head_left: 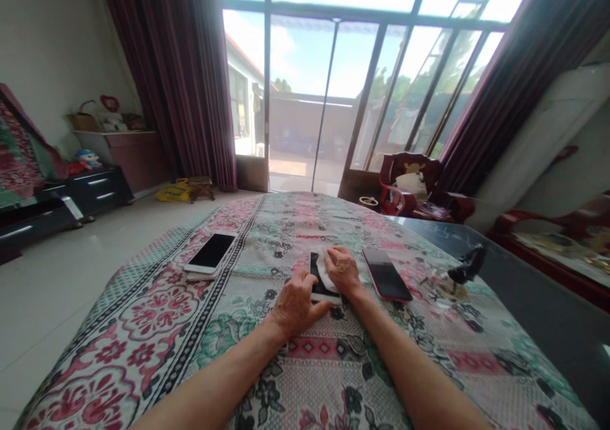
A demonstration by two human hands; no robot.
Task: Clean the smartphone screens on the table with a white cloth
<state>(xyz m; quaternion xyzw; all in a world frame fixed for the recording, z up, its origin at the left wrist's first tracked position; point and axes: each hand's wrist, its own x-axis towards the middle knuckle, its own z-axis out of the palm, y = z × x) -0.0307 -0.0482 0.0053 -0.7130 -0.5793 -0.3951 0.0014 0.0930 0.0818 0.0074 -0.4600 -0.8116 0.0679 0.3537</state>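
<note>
A white-edged smartphone with a dark screen lies between my hands on the patterned cloth. My left hand grips its left side and lower edge, thumb along the bottom. My right hand presses a white cloth or tissue onto the screen, its fingers bunched over it. Part of the phone is hidden under the hands and the wipe. Just right of my right hand lies a second phone with a dark screen and reddish edge. Farther left, a white phone rests on something pale and flat.
A patterned tablecloth covers the table. At the right stand a clear bottle with a black pump top and a dark glossy table. A red wooden chair is near the glass doors. Dark curtains hang on both sides.
</note>
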